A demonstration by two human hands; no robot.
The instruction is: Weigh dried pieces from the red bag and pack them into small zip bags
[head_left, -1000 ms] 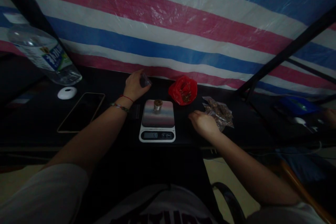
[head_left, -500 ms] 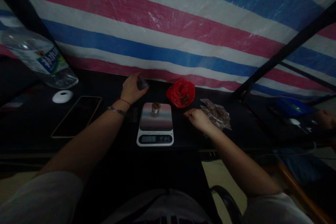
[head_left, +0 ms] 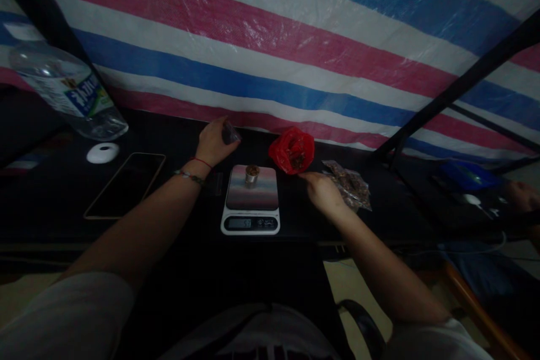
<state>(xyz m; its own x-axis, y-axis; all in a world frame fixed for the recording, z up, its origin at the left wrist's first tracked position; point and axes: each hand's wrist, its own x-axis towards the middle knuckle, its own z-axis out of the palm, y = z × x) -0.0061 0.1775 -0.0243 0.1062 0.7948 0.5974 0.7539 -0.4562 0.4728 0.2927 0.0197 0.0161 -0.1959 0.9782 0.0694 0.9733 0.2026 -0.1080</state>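
Note:
My left hand (head_left: pixel 214 140) is closed around a small clear plastic bag (head_left: pixel 231 134), behind the left side of a digital kitchen scale (head_left: pixel 252 202). On the scale's plate stands a small metal cup (head_left: pixel 252 174) filled with brown bits. The display is lit, its digits hard to read. Right of the scale, an open red plastic bag (head_left: pixel 283 149) holds more brown bits. My right hand (head_left: pixel 324 192) is closed with its fingertips at that bag's near edge; what they pinch, if anything, is hidden. Filled clear packets (head_left: pixel 352 185) lie beside and partly behind this hand.
A flat clear bag (head_left: pixel 213 184) lies left of the scale. Further left are a phone (head_left: pixel 126 185), a white oval case (head_left: pixel 102 152) and a large plastic bottle (head_left: pixel 71 93). Striped sheeting backs the black table. At far right another person's hand (head_left: pixel 523 196) is near a blue object (head_left: pixel 470 174).
My right hand has shifted slightly up toward the red bag, its fingertips now at the bag's near edge. My left hand keeps its hold on the clear bag. The view has shifted slightly.

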